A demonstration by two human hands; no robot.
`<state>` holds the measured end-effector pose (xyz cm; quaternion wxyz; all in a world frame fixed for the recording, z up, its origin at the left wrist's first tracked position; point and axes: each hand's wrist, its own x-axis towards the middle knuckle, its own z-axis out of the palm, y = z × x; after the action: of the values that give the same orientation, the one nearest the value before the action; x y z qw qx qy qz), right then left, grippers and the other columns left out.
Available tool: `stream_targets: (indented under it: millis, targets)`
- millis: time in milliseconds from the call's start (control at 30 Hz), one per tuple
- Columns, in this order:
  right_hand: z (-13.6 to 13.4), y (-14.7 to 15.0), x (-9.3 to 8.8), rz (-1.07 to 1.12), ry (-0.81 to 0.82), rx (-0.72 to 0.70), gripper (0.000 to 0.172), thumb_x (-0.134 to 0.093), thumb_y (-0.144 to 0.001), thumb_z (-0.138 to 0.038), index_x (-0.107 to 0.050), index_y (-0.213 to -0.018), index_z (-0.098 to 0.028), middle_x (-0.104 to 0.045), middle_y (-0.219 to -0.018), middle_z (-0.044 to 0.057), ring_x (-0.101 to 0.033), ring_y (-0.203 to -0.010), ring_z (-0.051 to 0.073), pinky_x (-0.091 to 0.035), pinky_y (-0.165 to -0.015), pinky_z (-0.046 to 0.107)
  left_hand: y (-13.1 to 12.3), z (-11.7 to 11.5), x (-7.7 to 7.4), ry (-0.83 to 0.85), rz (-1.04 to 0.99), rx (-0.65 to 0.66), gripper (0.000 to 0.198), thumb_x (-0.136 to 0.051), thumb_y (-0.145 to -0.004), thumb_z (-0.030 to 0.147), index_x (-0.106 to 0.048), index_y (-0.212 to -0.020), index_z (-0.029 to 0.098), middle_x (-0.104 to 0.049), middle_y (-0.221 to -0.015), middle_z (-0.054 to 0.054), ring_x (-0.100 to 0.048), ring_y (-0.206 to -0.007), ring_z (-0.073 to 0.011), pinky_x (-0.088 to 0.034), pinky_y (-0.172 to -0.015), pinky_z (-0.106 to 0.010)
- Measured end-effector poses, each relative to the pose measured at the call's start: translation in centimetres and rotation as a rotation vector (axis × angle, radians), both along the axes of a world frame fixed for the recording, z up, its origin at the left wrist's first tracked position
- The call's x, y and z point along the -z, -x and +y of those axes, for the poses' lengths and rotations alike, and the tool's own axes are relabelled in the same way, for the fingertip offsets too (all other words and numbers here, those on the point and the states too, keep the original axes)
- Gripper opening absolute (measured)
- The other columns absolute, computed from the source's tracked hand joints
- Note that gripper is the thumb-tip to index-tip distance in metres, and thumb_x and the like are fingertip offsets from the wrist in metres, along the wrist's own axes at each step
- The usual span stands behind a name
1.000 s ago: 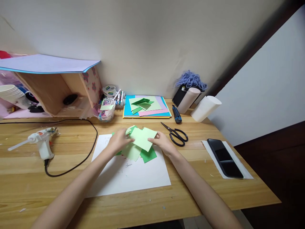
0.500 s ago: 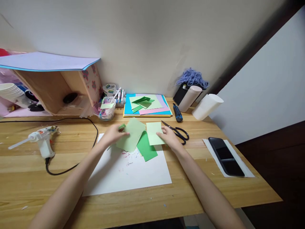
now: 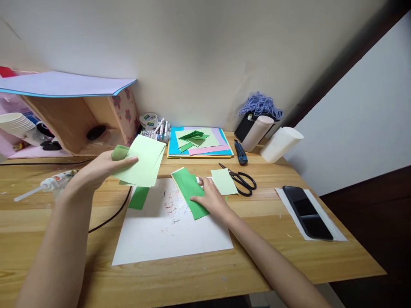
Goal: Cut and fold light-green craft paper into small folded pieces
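My left hand (image 3: 102,167) is raised over the desk's left side, pinched on a bundle of light green paper sheets (image 3: 143,162), with a dark green piece (image 3: 138,197) hanging below them. My right hand (image 3: 208,197) rests with fingers down on a dark green paper piece (image 3: 189,191) lying on a white sheet (image 3: 170,231). A small light green square (image 3: 224,181) lies just right of that hand.
Black scissors (image 3: 240,182) lie to the right, a phone (image 3: 307,211) on white paper further right. A stack of coloured paper (image 3: 199,143), a utility knife (image 3: 240,153), white rolls (image 3: 281,144) and markers (image 3: 159,128) line the wall. A glue gun (image 3: 53,182) with cord lies left.
My left hand lifted the light green sheets up and to the left, off the white sheet. My right hand let go of the small light green square and moved onto the dark green piece.
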<state>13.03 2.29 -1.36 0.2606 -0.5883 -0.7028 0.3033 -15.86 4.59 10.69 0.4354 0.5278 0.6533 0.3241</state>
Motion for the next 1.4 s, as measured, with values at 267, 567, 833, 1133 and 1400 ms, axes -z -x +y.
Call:
stream_targets:
  millis: [267, 567, 833, 1133, 1400]
  targets:
    - [1.0, -1.2, 0.7, 0.229, 0.086, 0.033, 0.033, -0.070, -0.059, -0.026, -0.058, -0.089, -0.019, -0.060, -0.077, -0.001, -0.052, -0.063, 0.013, -0.040, -0.060, 0.026, -0.9, 0.4, -0.2, -0.005, -0.202, 0.027, 0.036, -0.070, -0.064, 0.040, -0.060, -0.084, 0.012, -0.062, -0.072, 0.000, -0.051, -0.063, -0.0113, -0.037, -0.056, -0.019]
    - [2.3, -4.5, -1.1, 0.784, 0.246, 0.086, 0.029, -0.069, -0.063, -0.038, -0.065, -0.082, -0.017, -0.068, -0.086, 0.004, -0.060, -0.076, 0.018, -0.045, -0.069, 0.029, -3.8, 0.6, 2.1, 0.038, -0.205, 0.129, 0.044, -0.071, -0.057, 0.043, -0.063, -0.086, 0.012, -0.064, -0.080, -0.004, -0.056, -0.066, -0.0156, -0.040, -0.058, -0.024]
    - [2.9, -7.1, -1.6, 0.983, 0.250, 0.042, 0.029, -0.073, -0.063, -0.036, -0.066, -0.087, -0.021, -0.068, -0.089, 0.003, -0.061, -0.076, 0.013, -0.046, -0.068, 0.023, -10.2, -0.1, 7.5, 0.079, -0.247, 0.153, 0.043, -0.064, -0.062, 0.048, -0.060, -0.086, 0.012, -0.065, -0.080, -0.006, -0.058, -0.071, -0.0185, -0.042, -0.061, -0.026]
    - [1.8, -5.4, -1.6, 0.867, 0.389, -0.016, 0.040, -0.071, -0.064, -0.039, -0.062, -0.096, -0.016, -0.067, -0.071, 0.002, -0.060, -0.062, 0.014, -0.046, -0.056, 0.024, -13.5, -1.7, 8.9, -0.331, 0.006, 0.064, 0.030, -0.044, -0.080, 0.045, -0.059, -0.080, 0.018, -0.062, -0.087, -0.005, -0.055, -0.087, -0.0199, -0.041, -0.075, -0.029]
    - [0.9, -3.9, -1.4, 0.945, 0.524, -0.188, 0.031, -0.064, -0.072, -0.040, -0.064, -0.093, -0.017, -0.068, -0.089, 0.005, -0.063, -0.079, 0.017, -0.048, -0.073, 0.029, -13.6, -2.1, 7.4, -0.150, -0.299, 0.086, 0.029, -0.057, -0.072, 0.044, -0.054, -0.066, 0.016, -0.053, -0.061, 0.002, -0.046, -0.054, -0.0102, -0.036, -0.050, -0.022]
